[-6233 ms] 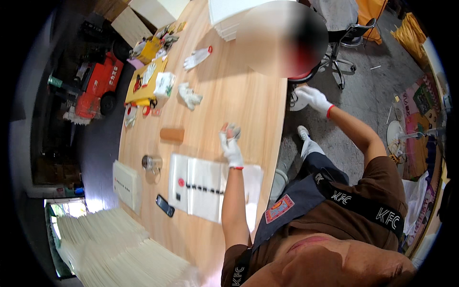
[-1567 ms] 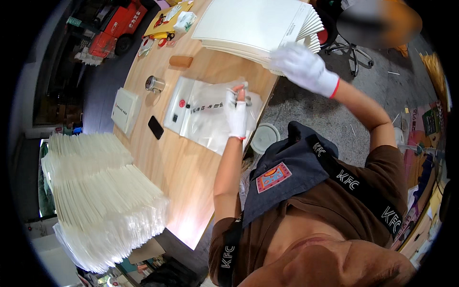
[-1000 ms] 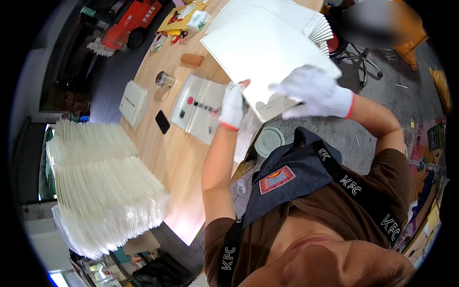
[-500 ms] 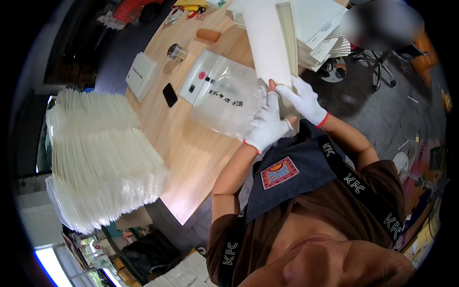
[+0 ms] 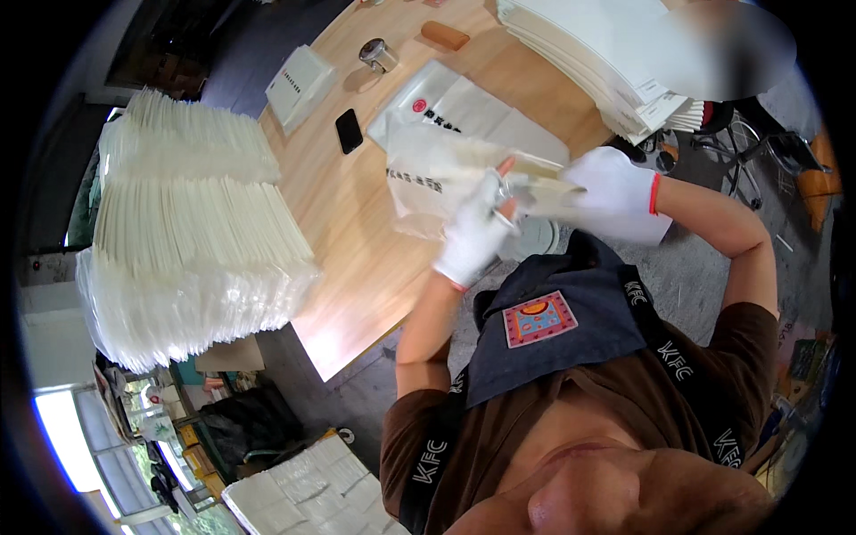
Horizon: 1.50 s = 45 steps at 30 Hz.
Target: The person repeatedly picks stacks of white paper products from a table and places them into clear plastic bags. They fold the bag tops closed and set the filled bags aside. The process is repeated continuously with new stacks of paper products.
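Both my hands wear white knit gloves. My left hand (image 5: 471, 234) is closed on the near edge of a clear plastic bag (image 5: 419, 174) with dark print, one bare fingertip pointing up. My right hand (image 5: 611, 183), smeared by motion, is curled at the end of a pale paper stack (image 5: 548, 192) that reaches into the bag's mouth. How far in the stack goes is hard to tell through the film and blur. Beyond the bag, on the table, lie more flat plastic bags (image 5: 499, 120) with a red round mark.
A tall pile of filled bags (image 5: 201, 232) stands at the left. On the wooden table (image 5: 343, 259) are a phone (image 5: 349, 132), a metal cup (image 5: 378, 55), a brown block (image 5: 444, 35) and a white package (image 5: 299, 87). A large paper stack (image 5: 597, 53) sits at the far right, near a wheeled chair (image 5: 744, 152).
The long white sheet that stood upright over the table has come down toward the bag. My right hand has moved right, and the bag is lifted and turned. The whole view has shifted.
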Available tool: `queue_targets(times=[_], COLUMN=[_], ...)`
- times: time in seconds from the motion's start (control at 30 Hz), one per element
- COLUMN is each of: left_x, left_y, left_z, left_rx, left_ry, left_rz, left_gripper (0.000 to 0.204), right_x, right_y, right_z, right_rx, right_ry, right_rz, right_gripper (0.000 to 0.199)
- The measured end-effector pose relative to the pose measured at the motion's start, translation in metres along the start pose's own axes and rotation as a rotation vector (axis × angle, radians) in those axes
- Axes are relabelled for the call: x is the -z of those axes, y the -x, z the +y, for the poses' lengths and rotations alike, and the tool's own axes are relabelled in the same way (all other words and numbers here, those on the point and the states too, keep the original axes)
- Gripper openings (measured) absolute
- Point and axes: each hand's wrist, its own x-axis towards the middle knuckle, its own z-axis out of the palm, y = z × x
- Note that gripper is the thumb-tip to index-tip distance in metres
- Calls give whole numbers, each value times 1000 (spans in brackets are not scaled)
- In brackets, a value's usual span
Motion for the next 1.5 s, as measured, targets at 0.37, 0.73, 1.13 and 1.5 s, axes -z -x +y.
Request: queue_targets(times=[0.37,0.73,1.13,1.5], left_x=[-64,-74,-55,-47], left_y=[-40,43,219,232], left_z=[8,-88,-116,-155], left_rx=[-204,25,376,668], left_ry=[-313,-423,293,-82], left_rz=[-54,113,632,218], left_gripper=[34,28,18,20], right_x=[-90,-137,-65,-113], right_y=[-103,-48,17,27], right_z=[21,8,-40,7], right_rx=[126,-249,-265,-188], right_ry=[-123,343,95,-37], right_rz=[369,714,-558,-303], right_gripper=[25,50,29,32])
